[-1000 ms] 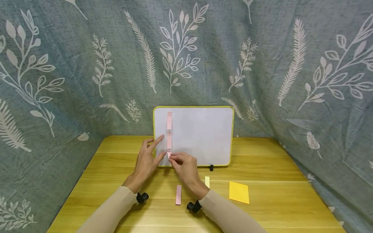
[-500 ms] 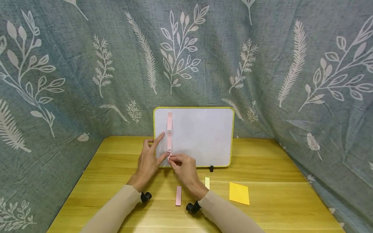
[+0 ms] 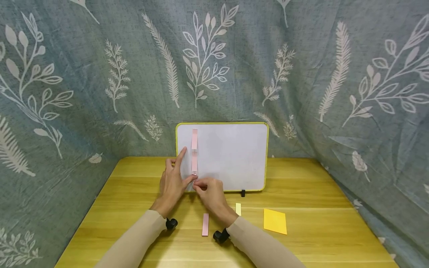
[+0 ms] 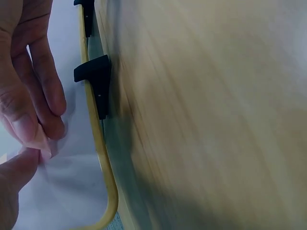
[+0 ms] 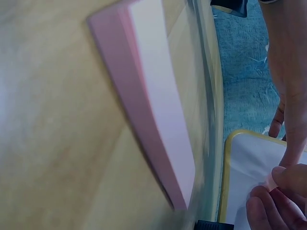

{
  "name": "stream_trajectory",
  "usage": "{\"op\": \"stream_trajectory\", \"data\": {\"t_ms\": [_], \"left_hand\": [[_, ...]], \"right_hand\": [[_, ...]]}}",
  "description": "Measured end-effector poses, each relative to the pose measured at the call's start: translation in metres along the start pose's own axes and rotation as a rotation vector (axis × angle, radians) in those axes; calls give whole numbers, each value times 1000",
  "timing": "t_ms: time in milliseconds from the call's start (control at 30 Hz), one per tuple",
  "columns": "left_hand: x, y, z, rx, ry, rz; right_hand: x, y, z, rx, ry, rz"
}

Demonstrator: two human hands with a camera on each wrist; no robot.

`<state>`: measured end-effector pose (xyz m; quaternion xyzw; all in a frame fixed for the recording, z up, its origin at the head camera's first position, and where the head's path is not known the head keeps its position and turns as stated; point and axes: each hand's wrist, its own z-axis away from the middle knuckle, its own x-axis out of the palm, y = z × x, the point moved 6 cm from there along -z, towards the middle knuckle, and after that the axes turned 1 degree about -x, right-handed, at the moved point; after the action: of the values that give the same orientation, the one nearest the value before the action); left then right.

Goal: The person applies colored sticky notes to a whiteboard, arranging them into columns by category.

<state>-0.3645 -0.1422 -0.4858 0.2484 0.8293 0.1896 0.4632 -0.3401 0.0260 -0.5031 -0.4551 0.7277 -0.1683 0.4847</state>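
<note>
A whiteboard (image 3: 231, 156) with a yellow rim stands on the table. Two pink sticky strips, an upper one (image 3: 194, 139) and a lower one (image 3: 194, 162), run down its left side. Below them, my right hand (image 3: 211, 193) pinches another pink sticky strip (image 4: 42, 143) between thumb and fingers, low on the board; in the head view the fingers mostly hide it. My left hand (image 3: 172, 184) is spread at the board's left edge. Its index finger points up along the surface, and its thumb touches the held strip's upper end.
A pad of pink sticky strips (image 3: 205, 225) lies on the table in front of the board. To its right are a pale yellow strip (image 3: 238, 209) and an orange-yellow sticky note (image 3: 275, 221). A black foot (image 3: 243, 193) supports the board; patterned cloth (image 3: 214, 74) hangs behind.
My left thumb has moved right, over the strip's upper end, while the index finger has shifted up and slightly left. My right hand has moved slightly, still pinching the strip.
</note>
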Motion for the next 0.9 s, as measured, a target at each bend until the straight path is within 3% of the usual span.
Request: {"op": "stream_trajectory", "data": {"t_ms": [367,900], "left_hand": [[5,1,-2,-30,35,-27],[7,3,-2,-21,27,23]], "right_hand": [[3,3,-1,5,-18,14],[4,3,-2,46,-30,14]]}}
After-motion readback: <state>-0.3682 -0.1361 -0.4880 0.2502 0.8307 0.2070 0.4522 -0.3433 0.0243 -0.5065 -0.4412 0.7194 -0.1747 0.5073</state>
